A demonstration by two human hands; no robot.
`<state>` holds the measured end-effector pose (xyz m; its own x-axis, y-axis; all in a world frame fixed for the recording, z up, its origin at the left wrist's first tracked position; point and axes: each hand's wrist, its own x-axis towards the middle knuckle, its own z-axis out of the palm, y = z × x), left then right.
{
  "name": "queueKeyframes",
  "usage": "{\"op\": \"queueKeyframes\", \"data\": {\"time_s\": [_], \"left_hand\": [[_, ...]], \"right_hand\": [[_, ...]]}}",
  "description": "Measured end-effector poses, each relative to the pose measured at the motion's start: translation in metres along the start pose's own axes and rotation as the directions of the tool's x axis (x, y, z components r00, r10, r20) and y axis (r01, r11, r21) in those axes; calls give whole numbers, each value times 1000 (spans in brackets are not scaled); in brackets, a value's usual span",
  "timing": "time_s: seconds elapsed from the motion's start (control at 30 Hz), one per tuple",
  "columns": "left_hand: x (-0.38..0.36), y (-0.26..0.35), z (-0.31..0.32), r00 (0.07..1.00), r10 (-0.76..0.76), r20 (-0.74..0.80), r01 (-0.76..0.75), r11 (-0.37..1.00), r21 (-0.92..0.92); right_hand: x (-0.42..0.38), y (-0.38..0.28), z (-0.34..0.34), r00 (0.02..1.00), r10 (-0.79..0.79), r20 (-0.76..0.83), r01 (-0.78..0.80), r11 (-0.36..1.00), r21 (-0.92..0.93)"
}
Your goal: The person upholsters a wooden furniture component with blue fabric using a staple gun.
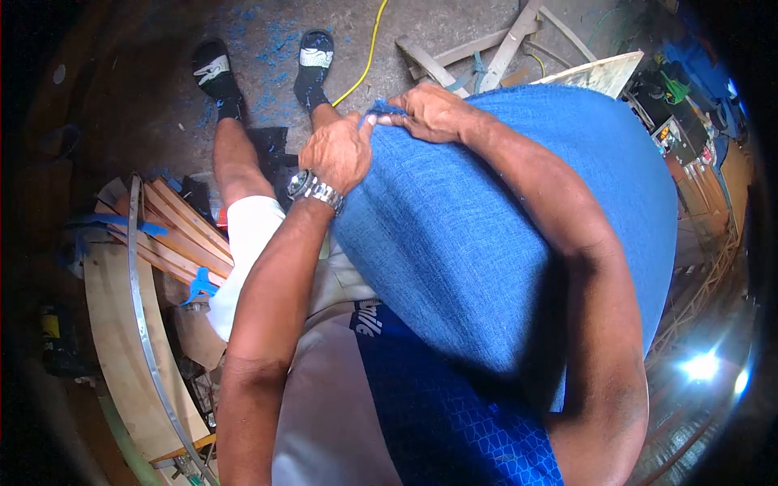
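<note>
A large rounded piece covered in blue denim-like fabric (pixel 454 219) rests against my body, filling the middle and right of the view. At its far left corner, my left hand (pixel 336 154), with a metal watch (pixel 316 190) on the wrist, is closed on the fabric's edge. My right hand (pixel 433 112) reaches over the top of the piece and pinches the same edge close beside the left. A frayed bit of blue fabric (pixel 385 108) sticks out between the fingers. What lies under the cover is hidden.
Blue scraps (pixel 275 57) litter the concrete floor around my feet. A yellow cord (pixel 371 53) runs across it. Wooden frame pieces (pixel 478 57) lie beyond the fabric. Wood strips (pixel 182 223), a board (pixel 121 324) and a metal strip (pixel 139 283) stand at left.
</note>
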<state>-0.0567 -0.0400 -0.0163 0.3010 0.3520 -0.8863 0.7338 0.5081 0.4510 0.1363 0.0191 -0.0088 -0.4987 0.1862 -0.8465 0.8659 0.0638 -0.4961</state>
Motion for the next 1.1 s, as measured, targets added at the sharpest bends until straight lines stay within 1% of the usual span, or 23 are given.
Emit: {"op": "queueKeyframes", "data": {"time_s": [0.07,0.17,0.23,0.33,0.37,0.43,0.47,0.5,0.53,0.6,0.63,0.67,0.73,0.77,0.8,0.83,0.9,0.93,0.97,1.0,1.03,1.07,1.1], "left_hand": [[3,-2,-3,1000,7,9,-7,1000,-18],[11,-4,-5,1000,19,2,-19,999,-35],[14,-10,3,999,46,-13,-46,999,-25],[18,-12,10,1000,22,-20,-22,999,26],[19,-11,11,1000,24,5,-24,1000,15],[21,-12,10,999,24,44,-23,1000,-8],[24,-19,14,991,-11,134,40,975,-219],[29,-25,14,973,-25,231,121,903,-412],[33,-29,15,948,-16,319,208,787,-580],[26,-25,17,904,46,425,328,564,-758],[22,-21,16,876,93,472,392,430,-813],[26,-21,16,851,-13,525,463,489,-739],[34,-25,27,878,-83,471,416,618,-667],[37,-27,30,895,-110,432,384,681,-623],[28,-11,18,940,-189,285,310,821,-479],[28,-13,25,960,-152,233,251,835,-490],[29,-19,40,990,-82,114,128,854,-504],[26,-19,44,990,-86,108,133,803,-581],[24,-19,47,994,-88,68,111,838,-534],[23,-17,46,996,-86,26,87,870,-485],[22,-14,46,997,-78,-14,64,898,-434],[21,-10,46,995,-74,-64,44,922,-384],[21,-9,48,993,-88,-83,49,919,-391]], "right_hand": [[5,-5,-6,1000,9,7,-9,1000,-11],[15,9,6,993,90,80,-87,995,-43],[16,7,8,990,116,77,-114,993,-32],[20,11,14,980,189,67,-188,982,-25],[20,13,17,974,218,62,-217,976,-25],[22,15,17,975,217,40,-215,976,-44],[22,15,19,975,219,43,-218,975,-39],[21,12,20,974,222,49,-220,975,-32],[21,13,20,976,214,47,-212,977,-36],[23,18,23,978,204,36,-202,978,-48],[25,21,22,980,198,37,-197,980,-36],[26,24,25,980,193,49,-192,981,-19],[24,23,26,980,187,66,-186,982,-15],[21,23,24,990,138,7,-138,990,31],[18,18,16,994,87,-60,-83,994,69],[13,14,12,991,43,-124,-30,993,111],[10,18,6,992,109,-69,-99,986,137],[10,19,2,989,139,-42,-131,980,150],[9,21,-3,972,219,80,-229,962,148],[8,20,-15,934,296,200,-324,937,130],[5,20,-22,874,370,315,-418,903,100],[1,21,-25,889,332,317,-387,913,130],[0,23,-24,908,313,280,-360,923,135]]}}
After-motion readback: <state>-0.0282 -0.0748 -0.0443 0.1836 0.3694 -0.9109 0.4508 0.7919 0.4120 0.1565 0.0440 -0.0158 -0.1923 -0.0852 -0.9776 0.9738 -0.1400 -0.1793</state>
